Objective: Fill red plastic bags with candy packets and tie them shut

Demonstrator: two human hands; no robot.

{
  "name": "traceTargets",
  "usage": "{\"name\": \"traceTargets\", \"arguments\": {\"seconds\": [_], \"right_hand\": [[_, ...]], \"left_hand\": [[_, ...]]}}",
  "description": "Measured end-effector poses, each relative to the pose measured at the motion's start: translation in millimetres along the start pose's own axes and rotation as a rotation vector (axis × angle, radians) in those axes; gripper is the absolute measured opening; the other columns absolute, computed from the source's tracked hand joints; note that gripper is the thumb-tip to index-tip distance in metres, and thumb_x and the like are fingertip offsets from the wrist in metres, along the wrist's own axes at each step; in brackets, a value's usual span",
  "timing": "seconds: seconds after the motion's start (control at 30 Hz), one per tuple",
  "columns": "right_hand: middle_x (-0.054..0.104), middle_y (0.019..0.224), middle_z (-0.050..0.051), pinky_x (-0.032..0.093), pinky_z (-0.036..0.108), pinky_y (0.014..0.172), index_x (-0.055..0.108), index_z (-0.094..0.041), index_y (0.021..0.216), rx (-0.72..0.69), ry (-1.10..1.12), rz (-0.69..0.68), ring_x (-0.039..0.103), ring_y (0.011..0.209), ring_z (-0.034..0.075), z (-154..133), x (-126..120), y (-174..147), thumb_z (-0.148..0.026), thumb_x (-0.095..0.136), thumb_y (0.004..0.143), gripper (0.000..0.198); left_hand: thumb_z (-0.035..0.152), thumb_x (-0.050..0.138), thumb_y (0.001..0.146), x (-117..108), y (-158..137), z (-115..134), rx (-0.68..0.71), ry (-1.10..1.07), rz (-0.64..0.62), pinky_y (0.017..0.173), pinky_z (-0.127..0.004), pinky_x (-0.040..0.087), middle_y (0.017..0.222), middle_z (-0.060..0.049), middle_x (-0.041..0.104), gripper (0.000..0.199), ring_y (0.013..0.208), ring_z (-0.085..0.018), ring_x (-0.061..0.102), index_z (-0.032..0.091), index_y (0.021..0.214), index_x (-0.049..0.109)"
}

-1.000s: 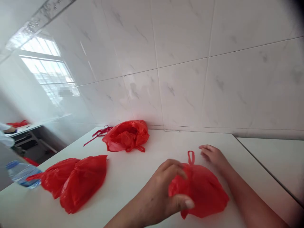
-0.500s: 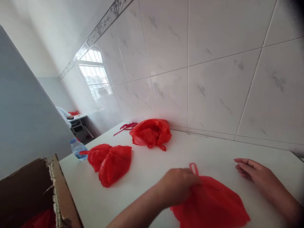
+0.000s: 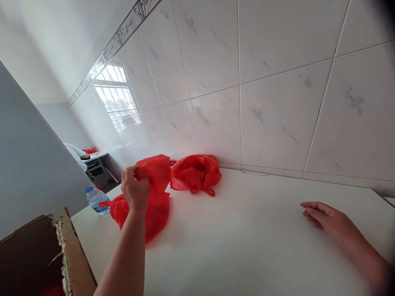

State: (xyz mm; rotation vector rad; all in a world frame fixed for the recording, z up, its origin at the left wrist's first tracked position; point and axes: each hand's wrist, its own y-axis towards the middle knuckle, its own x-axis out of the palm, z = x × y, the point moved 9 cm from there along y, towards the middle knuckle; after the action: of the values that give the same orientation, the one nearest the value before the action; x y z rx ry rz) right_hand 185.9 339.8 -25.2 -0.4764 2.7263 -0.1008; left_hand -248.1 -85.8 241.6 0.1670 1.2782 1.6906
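Observation:
My left hand is closed on a red plastic bag, lifted over the left side of the white table. Beneath it lie red plastic bags, bunched together and partly hidden by my hand and forearm. Another red plastic bag sits just to the right against the tiled wall, its mouth gaping and its handle loops on the tabletop. On the right side of the table rests my right hand, holding nothing, its fingers loosely stretched and slightly bent.
A water bottle with a blue cap stands at the table's left edge. At the lower left, a cardboard box with a torn rim has something red inside. Beyond a grey partition, a person's sleeve shows by another table.
My left hand has carried the red bag from the front middle of the table up and left, over the other bags. My right hand has stayed nearly still.

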Motion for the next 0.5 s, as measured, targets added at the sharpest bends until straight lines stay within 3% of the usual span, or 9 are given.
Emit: {"name": "traceTargets", "arguments": {"seconds": [0.13,0.23,0.33,0.43,0.5], "right_hand": [[0.068,0.098,0.007,0.047,0.029,0.077,0.062,-0.025,0.108,0.012,-0.005,-0.002,0.062,0.091,0.020,-2,-1,-3,-0.047,0.050,0.079,0.038],[0.067,0.097,0.005,0.046,0.028,0.078,0.061,-0.026,0.107,0.023,-0.020,-0.001,0.062,0.090,0.019,-9,-1,-9,-0.047,0.051,0.078,0.038],[0.067,0.095,0.003,0.046,0.027,0.078,0.061,-0.026,0.107,0.021,-0.031,0.008,0.061,0.088,0.018,-18,0,-16,-0.047,0.052,0.076,0.039],[0.067,0.094,0.003,0.046,0.028,0.077,0.062,-0.024,0.106,0.033,-0.040,0.014,0.061,0.088,0.019,-22,1,-19,-0.047,0.053,0.074,0.040],[0.067,0.094,0.004,0.046,0.028,0.076,0.062,-0.024,0.105,0.032,-0.036,0.012,0.061,0.088,0.019,-22,2,-18,-0.047,0.053,0.073,0.041]], "left_hand": [[0.015,0.054,0.070,39,-4,-24,0.016,0.057,-0.203,0.087,-0.045,0.046,0.101,-0.011,0.059,0.035,0.097,-0.029,0.056,0.015,0.104,0.060],[0.019,0.063,0.066,64,-24,-18,0.071,0.079,-0.344,0.089,-0.059,0.041,0.112,-0.018,0.056,0.041,0.113,-0.041,0.048,0.014,0.106,0.062],[0.024,0.057,0.077,81,-44,14,0.193,0.035,-0.421,0.102,-0.057,0.032,0.136,-0.017,0.042,0.045,0.130,-0.037,0.033,0.018,0.121,0.055],[0.025,0.055,0.080,108,-63,58,0.333,-0.055,-0.574,0.104,-0.039,0.036,0.138,-0.007,0.044,0.043,0.127,-0.026,0.040,0.026,0.123,0.054],[0.026,0.060,0.077,130,-72,79,0.357,-0.087,-0.661,0.102,-0.035,0.038,0.138,-0.005,0.045,0.048,0.127,-0.024,0.041,0.028,0.124,0.053]]}}
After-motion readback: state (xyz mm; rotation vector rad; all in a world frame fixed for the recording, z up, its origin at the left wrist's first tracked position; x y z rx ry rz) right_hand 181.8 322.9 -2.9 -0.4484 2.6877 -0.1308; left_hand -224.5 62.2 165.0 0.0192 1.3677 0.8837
